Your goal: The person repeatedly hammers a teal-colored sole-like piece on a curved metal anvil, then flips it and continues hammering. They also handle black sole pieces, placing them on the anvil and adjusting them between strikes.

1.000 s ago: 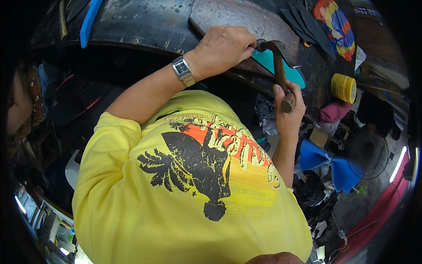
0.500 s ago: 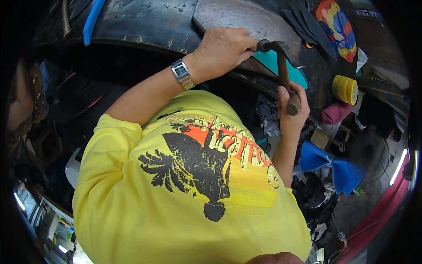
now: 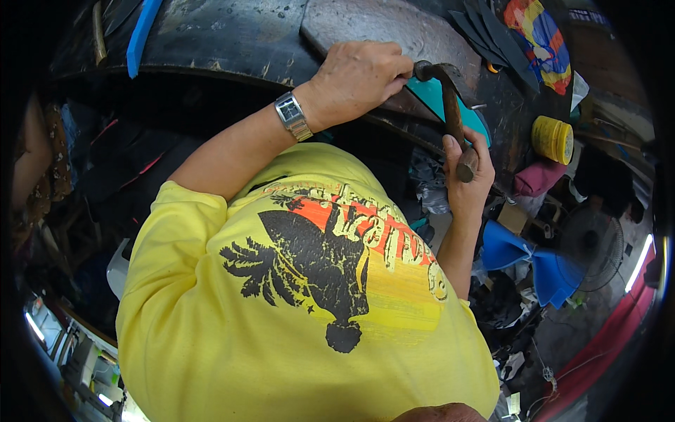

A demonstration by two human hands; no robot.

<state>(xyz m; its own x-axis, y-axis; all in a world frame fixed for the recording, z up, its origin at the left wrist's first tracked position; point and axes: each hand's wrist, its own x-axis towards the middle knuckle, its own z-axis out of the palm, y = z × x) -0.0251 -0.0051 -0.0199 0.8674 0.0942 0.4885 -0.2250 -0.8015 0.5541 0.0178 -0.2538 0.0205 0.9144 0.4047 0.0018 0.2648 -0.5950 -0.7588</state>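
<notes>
My right hand [image 3: 472,160] is wrapped round the wooden handle of a hammer [image 3: 452,109], close to its butt end. The dark hammer head lies over a teal flat piece [image 3: 478,126], right beside my left fingertips. My left hand [image 3: 365,74], with a metal watch [image 3: 292,115] on its wrist, has thumb and fingers closed together at the narrow far end of the teal piece. That end is partly hidden by the fingers and the hammer head. Under the piece is a worn brown board [image 3: 365,24] on the dark workbench.
Dark cut pieces [image 3: 481,35] and a multicoloured bundle [image 3: 541,42] lie at the bench's far right. A yellow tub [image 3: 552,139] sits at the right edge, near a maroon cloth [image 3: 538,177]. A blue strip [image 3: 144,35] lies far left. Below right are a blue plastic stool [image 3: 503,246] and a fan [image 3: 590,246].
Very little differs. My left hand sits slightly higher in the picture, and the bench has shifted slightly in view. The hammer keeps nearly the same pose over the teal piece.
</notes>
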